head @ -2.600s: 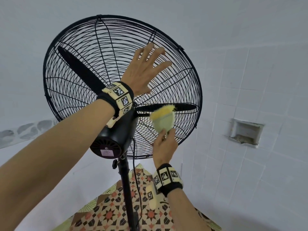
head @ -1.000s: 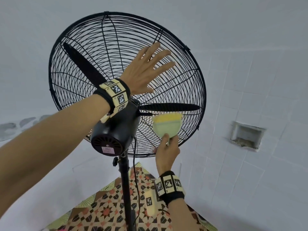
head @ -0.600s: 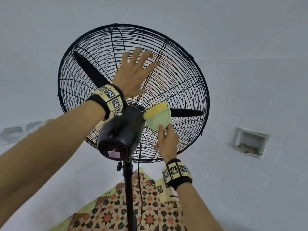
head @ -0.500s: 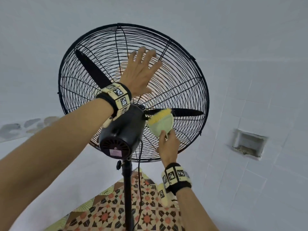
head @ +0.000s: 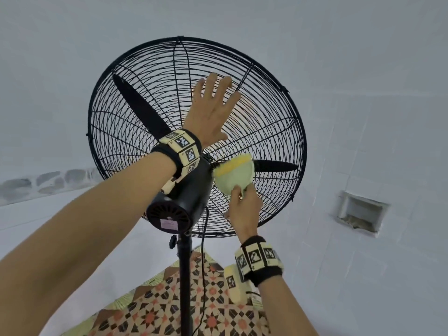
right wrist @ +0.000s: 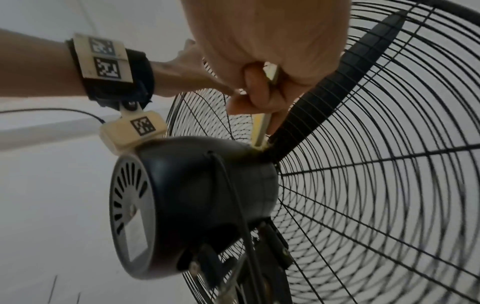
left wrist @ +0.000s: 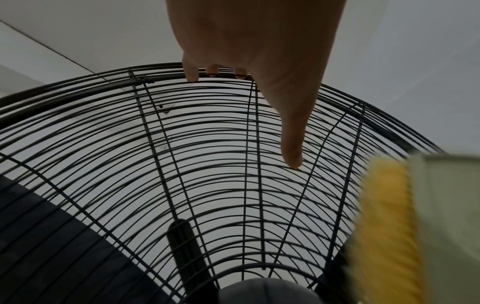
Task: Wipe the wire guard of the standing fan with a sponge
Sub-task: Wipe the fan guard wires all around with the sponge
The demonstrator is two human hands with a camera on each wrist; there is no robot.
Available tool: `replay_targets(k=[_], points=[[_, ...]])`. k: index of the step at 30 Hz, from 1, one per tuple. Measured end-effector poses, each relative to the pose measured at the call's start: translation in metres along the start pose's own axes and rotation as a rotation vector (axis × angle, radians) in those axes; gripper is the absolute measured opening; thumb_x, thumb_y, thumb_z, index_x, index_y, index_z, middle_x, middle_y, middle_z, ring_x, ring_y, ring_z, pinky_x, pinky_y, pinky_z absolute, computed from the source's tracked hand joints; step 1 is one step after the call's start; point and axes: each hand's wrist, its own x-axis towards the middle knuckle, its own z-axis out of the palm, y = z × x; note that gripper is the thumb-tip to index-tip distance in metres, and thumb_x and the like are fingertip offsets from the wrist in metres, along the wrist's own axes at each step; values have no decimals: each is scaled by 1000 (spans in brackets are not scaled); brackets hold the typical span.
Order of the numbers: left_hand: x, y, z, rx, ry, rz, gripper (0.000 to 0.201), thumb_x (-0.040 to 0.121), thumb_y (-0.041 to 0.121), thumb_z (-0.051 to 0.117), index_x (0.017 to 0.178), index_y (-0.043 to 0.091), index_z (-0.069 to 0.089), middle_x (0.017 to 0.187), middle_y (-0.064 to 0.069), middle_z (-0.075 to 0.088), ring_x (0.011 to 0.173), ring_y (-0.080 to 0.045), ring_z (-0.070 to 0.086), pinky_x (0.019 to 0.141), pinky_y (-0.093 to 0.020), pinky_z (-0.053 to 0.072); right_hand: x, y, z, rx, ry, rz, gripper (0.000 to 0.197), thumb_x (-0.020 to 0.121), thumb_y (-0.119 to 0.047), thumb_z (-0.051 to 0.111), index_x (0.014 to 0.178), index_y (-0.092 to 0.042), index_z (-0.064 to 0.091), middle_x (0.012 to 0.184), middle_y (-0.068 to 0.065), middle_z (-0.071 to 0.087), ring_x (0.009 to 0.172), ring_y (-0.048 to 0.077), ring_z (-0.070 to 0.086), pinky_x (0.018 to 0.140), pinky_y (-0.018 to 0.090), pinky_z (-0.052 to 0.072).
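Observation:
The black standing fan's wire guard [head: 266, 112] faces away from me, its rear side toward me, with the black motor housing [head: 181, 202] at its hub. My left hand [head: 213, 110] lies flat with straight fingers on the upper rear wires [left wrist: 207, 127]. My right hand [head: 244, 209] pinches the lower edge of a green and yellow sponge [head: 234, 175], whose yellow side meets the guard just right of the hub. In the left wrist view the sponge [left wrist: 405, 226] is blurred at the right. In the right wrist view my right hand [right wrist: 259, 82] curls round the sponge's thin edge [right wrist: 262, 131].
The black pole [head: 185, 275] and a thin cable [head: 203, 263] drop below the motor housing [right wrist: 197, 205] to a patterned tile floor [head: 194, 309]. White tiled walls surround the fan, with a recessed niche [head: 361, 214] at the right. Two black blades [head: 140, 107] sit inside the guard.
The sponge has slid back and forth along the lower guard, from right of the hub in toward it. My left hand has shifted slightly up the wires and stays flat.

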Motion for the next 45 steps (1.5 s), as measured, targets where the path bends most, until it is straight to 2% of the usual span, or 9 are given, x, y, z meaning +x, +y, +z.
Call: replay_targets(k=[7, 12, 15, 19, 26, 31, 34, 38, 45], points=[[-1, 0, -1, -36, 15, 2, 105, 63, 53, 93, 146, 20, 38, 155, -17, 34, 145, -47, 30, 119, -65, 27, 7, 18, -4, -39, -33, 182, 22, 110, -25, 37, 110, -5, 45, 107, 19, 64, 55, 29, 69, 34, 18, 40], [-2, 3, -1, -42, 19, -19, 104, 63, 51, 93, 146, 20, 39, 156, -17, 33, 146, -48, 29, 120, -66, 25, 3, -1, -15, 100, -143, 79, 14, 110, -18, 39, 110, -5, 44, 107, 15, 71, 44, 17, 62, 36, 18, 41], [-3, 1, 0, -57, 35, -21, 104, 62, 51, 94, 146, 20, 39, 156, -17, 33, 145, -48, 29, 120, -65, 26, 11, -10, -14, 63, -154, -39, 16, 111, -24, 40, 111, -9, 44, 102, 7, 70, 47, 18, 65, 39, 19, 47], [-4, 4, 0, -47, 23, -17, 104, 64, 52, 93, 147, 20, 37, 157, -18, 33, 145, -48, 30, 119, -64, 27, 9, -2, -3, -24, -109, 72, 17, 111, -29, 39, 107, -13, 43, 104, 15, 64, 72, 23, 71, 43, 26, 56], [-6, 5, -3, -36, 10, -31, 102, 67, 46, 92, 149, 18, 38, 159, -18, 31, 147, -48, 29, 120, -64, 26, 8, -16, 9, -84, -95, -114, 19, 111, -33, 39, 109, -15, 44, 93, 9, 64, 59, 27, 69, 43, 31, 56], [-6, 6, -5, -27, -6, -36, 104, 67, 50, 92, 149, 18, 37, 159, -17, 32, 146, -47, 30, 119, -62, 29, 1, 6, 15, -177, -63, 124, 23, 110, -32, 37, 116, -11, 44, 103, 17, 60, 85, 37, 69, 64, 43, 62], [-5, 8, -5, 4, -28, -46, 106, 68, 53, 91, 151, 18, 35, 162, -18, 28, 148, -47, 28, 120, -62, 27, -4, 6, 10, -116, -105, 143, 21, 111, -26, 38, 110, -6, 46, 101, 15, 62, 65, 30, 72, 40, 21, 48], [-6, 9, -7, -15, -30, -56, 104, 69, 49, 91, 151, 19, 35, 163, -17, 26, 149, -46, 26, 115, -61, 32, 3, 1, 16, -134, -65, -56, 22, 110, -37, 38, 103, -17, 42, 93, 11, 66, 59, 24, 69, 44, 36, 58], [-5, 14, -10, -12, -70, -94, 103, 71, 47, 90, 151, 19, 32, 164, -16, 23, 150, -46, 23, 107, -58, 41, 10, 2, 6, -137, -111, 163, 20, 109, -24, 41, 111, -5, 49, 106, 17, 59, 75, 28, 73, 43, 30, 57]])
